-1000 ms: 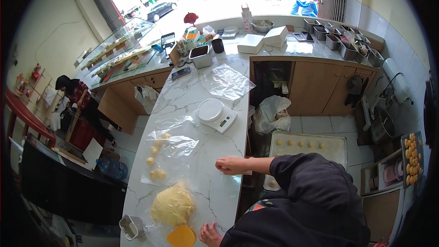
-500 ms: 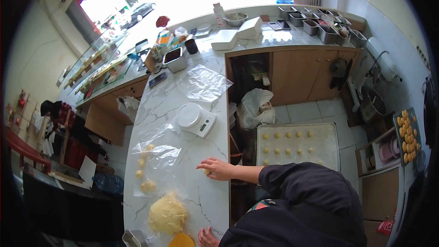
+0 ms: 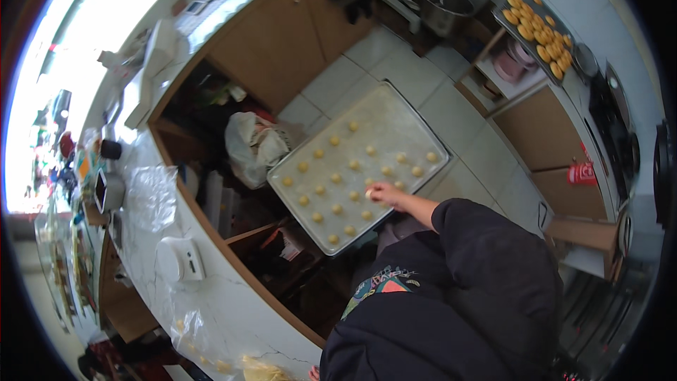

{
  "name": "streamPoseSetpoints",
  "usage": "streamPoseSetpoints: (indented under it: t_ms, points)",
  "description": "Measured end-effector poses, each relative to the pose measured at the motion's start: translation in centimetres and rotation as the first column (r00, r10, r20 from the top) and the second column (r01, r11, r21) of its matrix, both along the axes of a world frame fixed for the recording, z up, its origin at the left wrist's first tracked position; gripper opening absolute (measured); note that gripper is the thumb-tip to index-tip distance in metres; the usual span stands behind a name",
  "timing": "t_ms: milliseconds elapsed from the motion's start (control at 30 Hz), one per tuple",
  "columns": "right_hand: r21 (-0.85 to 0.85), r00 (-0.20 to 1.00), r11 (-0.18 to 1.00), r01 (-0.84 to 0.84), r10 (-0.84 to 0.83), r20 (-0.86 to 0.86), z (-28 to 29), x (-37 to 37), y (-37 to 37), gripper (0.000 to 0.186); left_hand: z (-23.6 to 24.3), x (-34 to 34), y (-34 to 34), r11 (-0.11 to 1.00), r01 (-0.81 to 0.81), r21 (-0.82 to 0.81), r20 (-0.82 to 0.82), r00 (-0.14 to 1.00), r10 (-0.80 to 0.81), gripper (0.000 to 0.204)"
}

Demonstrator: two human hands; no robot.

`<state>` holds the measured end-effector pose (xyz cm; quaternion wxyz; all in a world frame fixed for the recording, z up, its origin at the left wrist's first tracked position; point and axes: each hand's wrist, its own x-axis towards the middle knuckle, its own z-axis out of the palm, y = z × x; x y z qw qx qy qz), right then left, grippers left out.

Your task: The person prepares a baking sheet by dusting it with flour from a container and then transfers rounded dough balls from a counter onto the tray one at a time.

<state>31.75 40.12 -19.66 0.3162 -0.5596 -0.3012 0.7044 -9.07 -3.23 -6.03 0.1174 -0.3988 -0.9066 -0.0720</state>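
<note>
My right hand (image 3: 379, 193) is over a large metal tray (image 3: 381, 102) dotted with rows of small pale dough balls (image 3: 352, 165), its fingertips closed on a small dough ball (image 3: 369, 195). At the lower edge, only a sliver of my left hand (image 3: 315, 373) shows at the counter edge, mostly hidden by my dark clothing. Beside it is a yellow dough mass (image 3: 262, 369), cut off by the frame. A clear plastic sheet (image 3: 190, 331) with a few dough pieces lies on the marble counter (image 3: 233, 310), below a white scale (image 3: 180, 258).
A white plastic bag (image 3: 250, 148) sits left of the tray. A mixer bowl (image 3: 444, 10), a tray of golden baked pieces (image 3: 536, 32) on a low cabinet (image 3: 536, 134), and a red container (image 3: 581, 173) are at the right. Wooden cupboards (image 3: 275, 35) line the back.
My view has swung right toward the tray. My right hand has moved from the counter to over the tray with a dough ball. My left hand is now mostly out of sight.
</note>
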Motion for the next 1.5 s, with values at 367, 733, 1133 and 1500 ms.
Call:
streamPoseSetpoints:
  t_ms: [367,733,1133,1500]
  points:
    - [0.305,0.456,0.917,0.257,-0.394,0.798,-5.9,16.5,5.3,0.041,2.9,2.2,7.6,0.992,0.01,-0.129,0.019,1.0,-0.008,0.067]
    - [0.437,0.196,0.9,0.011,-0.43,0.881,-6.2,17.0,7.8,0.038,3.9,5.3,7.4,0.991,-0.055,-0.118,0.026,0.998,0.059,0.078]
    - [0.81,0.94,0.48,-0.337,0.222,0.26,19.2,-20.9,6.2,0.011,7.5,7.9,3.2,0.987,-0.157,-0.047,0.186,0.969,0.163,0.092]
    - [0.765,0.604,-0.423,-0.486,0.471,0.643,16.9,-56.3,-8.7,0.032,8.6,9.0,3.5,0.963,-0.261,0.068,0.309,0.923,0.229,0.089]
